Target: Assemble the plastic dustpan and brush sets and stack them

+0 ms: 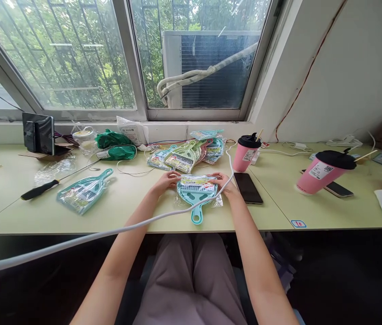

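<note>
While my left hand (167,181) and right hand (221,178) grip the bagged turquoise dustpan set (197,195), lifting could snag the white cable (143,222) crossing it, though contact is unclear.

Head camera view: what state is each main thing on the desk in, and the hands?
Left hand: gripping the held pack's left edge
Right hand: gripping its right edge
Held dustpan pack: wrapped, handle toward the person
Left dustpan pack: wrapped, lying flat
Piled packs: wrapped, heaped
Pink cups: lidded
Phone: flat, dark
Screwdriver: lying down
Tablet: propped up
</note>
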The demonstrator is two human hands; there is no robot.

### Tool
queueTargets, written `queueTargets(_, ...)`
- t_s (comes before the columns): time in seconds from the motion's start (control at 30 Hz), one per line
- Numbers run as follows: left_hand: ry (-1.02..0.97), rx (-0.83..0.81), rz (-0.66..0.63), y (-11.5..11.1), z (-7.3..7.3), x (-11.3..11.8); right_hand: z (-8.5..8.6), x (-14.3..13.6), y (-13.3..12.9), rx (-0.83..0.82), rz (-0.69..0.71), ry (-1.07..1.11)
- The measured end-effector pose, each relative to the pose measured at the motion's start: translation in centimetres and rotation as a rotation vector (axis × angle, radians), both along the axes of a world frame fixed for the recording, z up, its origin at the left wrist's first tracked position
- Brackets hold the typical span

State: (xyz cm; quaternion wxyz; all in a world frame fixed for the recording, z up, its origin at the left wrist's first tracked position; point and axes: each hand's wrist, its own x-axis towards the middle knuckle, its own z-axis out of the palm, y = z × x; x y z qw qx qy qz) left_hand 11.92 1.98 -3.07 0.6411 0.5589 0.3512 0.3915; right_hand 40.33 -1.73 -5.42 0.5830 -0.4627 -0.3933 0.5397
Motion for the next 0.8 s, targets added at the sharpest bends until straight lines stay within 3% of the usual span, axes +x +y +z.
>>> queueTargets(0.2, 0.045, 0.029, 0.068, -0.2, 0.1, 0.3, -0.6, -0.6, 0.7, 0.087, -0.155, 0.002)
queueTargets(0.4, 0.019, 0.041, 0.085, -0.6, 0.0, 0.6, -1.0, -0.6, 1.0, 0.158, -0.352, -0.323)
queueTargets(0.8, 0.092, 0.082, 0.113, -0.6, 0.1, 0.7, -1.0, -0.1, 0.9, 0.211, -0.254, -0.504)
